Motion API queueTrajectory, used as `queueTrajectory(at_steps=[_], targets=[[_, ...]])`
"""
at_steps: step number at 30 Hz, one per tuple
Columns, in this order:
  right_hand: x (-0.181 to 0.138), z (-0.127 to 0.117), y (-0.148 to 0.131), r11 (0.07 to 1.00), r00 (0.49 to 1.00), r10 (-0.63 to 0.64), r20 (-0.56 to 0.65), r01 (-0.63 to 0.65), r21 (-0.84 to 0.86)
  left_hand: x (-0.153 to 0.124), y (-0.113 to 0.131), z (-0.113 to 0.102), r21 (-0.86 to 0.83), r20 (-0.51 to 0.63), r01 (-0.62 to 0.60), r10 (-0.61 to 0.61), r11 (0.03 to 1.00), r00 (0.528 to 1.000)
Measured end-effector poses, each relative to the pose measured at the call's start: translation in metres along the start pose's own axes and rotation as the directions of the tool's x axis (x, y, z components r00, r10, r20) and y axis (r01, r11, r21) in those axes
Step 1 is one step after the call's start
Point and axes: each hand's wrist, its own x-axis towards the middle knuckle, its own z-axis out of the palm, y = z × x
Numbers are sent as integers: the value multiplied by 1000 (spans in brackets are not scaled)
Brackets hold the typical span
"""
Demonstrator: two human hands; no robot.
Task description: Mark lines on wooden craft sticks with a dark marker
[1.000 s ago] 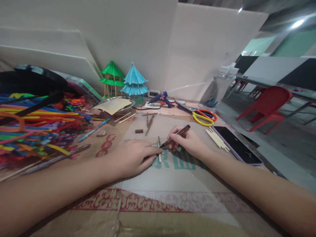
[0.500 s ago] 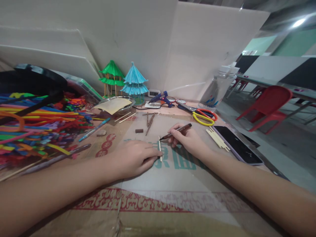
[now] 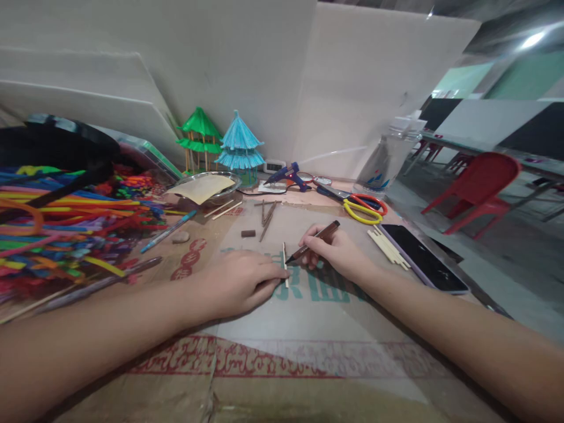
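My right hand is closed around a brown marker pen, uncapped, its dark tip touching a thin wooden stick. That stick lies on the work surface, its upper part stained brown and its lower end pale. With the index finger, my left hand presses the stick's lower part down; the other fingers are curled. Beyond the hands lie the brown marker cap and several brown-coloured sticks. To the right of my right hand is a group of short pale sticks.
Colourful pipe cleaners are heaped at the left. At the back stand a green model pavilion, a blue one and a hot glue gun. Scissors and a phone lie at the right. A red chair stands beyond.
The marker tip has moved down along the stick towards my left index finger, and the brown part has grown longer. My left hand has stayed in place.
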Motion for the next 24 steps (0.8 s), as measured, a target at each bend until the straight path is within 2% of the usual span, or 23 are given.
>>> queueTrajectory(at_steps=[5, 12, 20, 24], targets=[[-1, 0, 2, 1000, 1000, -8, 27, 7, 30, -1, 0, 0, 12, 3, 2, -2, 1000, 1000], [0, 2, -1, 999, 997, -7, -82, 10, 37, 0, -1, 2, 13, 7, 9, -9, 1000, 1000], [-2, 1, -1, 999, 1000, 2, 27, -3, 43, 0, 0, 0, 1, 5, 3, -3, 1000, 1000], [-1, 2, -1, 999, 999, -3, 32, 1, 51, 0, 0, 0, -1, 4, 7, -7, 1000, 1000]])
